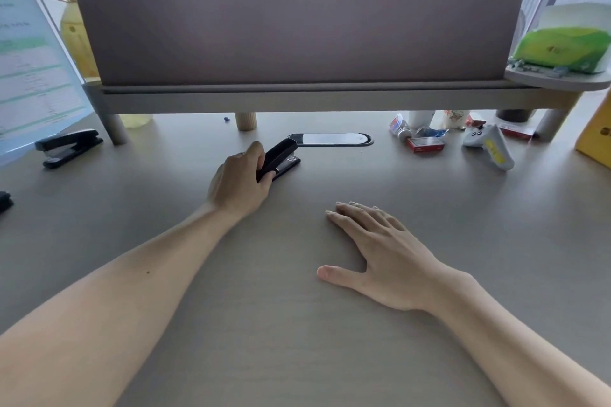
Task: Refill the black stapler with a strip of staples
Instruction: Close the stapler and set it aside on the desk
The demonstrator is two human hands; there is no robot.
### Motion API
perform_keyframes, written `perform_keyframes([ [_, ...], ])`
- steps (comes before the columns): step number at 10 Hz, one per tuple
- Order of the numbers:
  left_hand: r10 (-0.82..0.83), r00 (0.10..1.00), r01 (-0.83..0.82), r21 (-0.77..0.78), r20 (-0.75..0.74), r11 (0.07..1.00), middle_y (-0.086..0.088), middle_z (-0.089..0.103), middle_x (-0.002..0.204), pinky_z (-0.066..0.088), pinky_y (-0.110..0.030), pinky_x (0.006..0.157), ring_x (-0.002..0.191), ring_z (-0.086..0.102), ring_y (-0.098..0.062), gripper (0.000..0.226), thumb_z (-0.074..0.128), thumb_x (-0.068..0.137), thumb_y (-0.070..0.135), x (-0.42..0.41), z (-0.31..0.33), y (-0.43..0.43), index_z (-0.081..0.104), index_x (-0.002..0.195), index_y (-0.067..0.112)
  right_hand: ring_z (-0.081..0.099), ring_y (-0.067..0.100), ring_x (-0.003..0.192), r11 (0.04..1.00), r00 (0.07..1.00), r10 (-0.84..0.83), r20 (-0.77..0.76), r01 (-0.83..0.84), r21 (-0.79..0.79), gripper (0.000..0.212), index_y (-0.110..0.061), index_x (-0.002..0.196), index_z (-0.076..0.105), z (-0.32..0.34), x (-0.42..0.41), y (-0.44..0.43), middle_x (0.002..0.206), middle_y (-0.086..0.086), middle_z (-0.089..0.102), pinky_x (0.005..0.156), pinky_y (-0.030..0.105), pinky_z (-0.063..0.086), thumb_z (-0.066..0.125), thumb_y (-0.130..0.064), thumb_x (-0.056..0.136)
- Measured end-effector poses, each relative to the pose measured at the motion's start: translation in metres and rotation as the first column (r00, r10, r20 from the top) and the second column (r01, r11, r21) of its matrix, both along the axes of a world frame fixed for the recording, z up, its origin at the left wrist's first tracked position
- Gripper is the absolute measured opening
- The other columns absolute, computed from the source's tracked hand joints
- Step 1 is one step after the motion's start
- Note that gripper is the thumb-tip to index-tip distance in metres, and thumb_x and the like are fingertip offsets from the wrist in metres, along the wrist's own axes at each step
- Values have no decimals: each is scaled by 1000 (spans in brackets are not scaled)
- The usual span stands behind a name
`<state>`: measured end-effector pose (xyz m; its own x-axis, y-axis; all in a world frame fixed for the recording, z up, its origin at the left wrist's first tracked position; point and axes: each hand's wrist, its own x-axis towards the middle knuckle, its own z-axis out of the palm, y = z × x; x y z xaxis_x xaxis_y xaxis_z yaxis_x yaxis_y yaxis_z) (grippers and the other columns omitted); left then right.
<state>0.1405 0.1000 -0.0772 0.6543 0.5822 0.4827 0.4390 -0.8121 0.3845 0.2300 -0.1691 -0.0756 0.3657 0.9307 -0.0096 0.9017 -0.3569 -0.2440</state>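
left hand [239,180] grip: closing around the black stapler [279,158] mid-tabletop [297,324], likely steadying it for opening | right hand [380,251]: lying flat, empty, spread | red staple box [425,144]: waiting far right, unopened

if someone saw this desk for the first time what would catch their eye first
Probably the two bare arms reaching in from the bottom: the left hand gripping a black stapler at desk centre, the right hand lying flat and empty nearer the person. Next, the broad felt screen across the back, then a second black stapler far left and a red box amid clutter at right.
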Motion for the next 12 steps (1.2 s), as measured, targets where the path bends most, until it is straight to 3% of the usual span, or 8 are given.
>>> perform_keyframes([
  [3,36,999,-36,-43,2,998,-5,59,82,43,-38,65,75,56,-36,26,68,93,25,24,0,7,46,96,11,-2,1,161,1000,1000,17,8,-17,4,112,-39,166,14,-3,9,11,175,-19,8,132,34,-3,13,-98,71],
  [5,58,998,-58,-60,-2,996,-7,58,87,38,-37,66,76,52,-34,27,65,96,24,41,-2,8,40,97,14,-2,-1,160,1000,1000,25,17,-26,13,102,-39,165,14,-6,11,10,175,-20,8,132,34,-2,25,-93,79],
  [8,41,999,-41,-64,5,997,-5,56,91,41,-38,69,82,55,-34,28,67,96,23,37,-2,7,44,103,9,-1,-1,160,999,999,31,7,-31,17,110,-40,165,15,-3,9,9,174,-20,8,132,33,-1,14,-97,71],
  [10,-43,999,43,10,-33,999,-13,60,129,47,-46,96,115,58,-37,44,71,93,31,4,1,-3,48,125,10,-1,2,161,999,999,35,16,-35,-2,111,-39,165,16,-1,8,7,175,-18,8,132,32,-2,14,-97,71],
  [12,-244,955,241,-38,-170,970,1,54,146,40,-40,113,134,52,-22,62,50,91,60,-59,-2,-42,48,142,25,3,5,162,1000,1000,19,21,-19,-19,106,-37,165,20,6,-2,3,175,-15,13,132,33,0,14,-92,74],
])
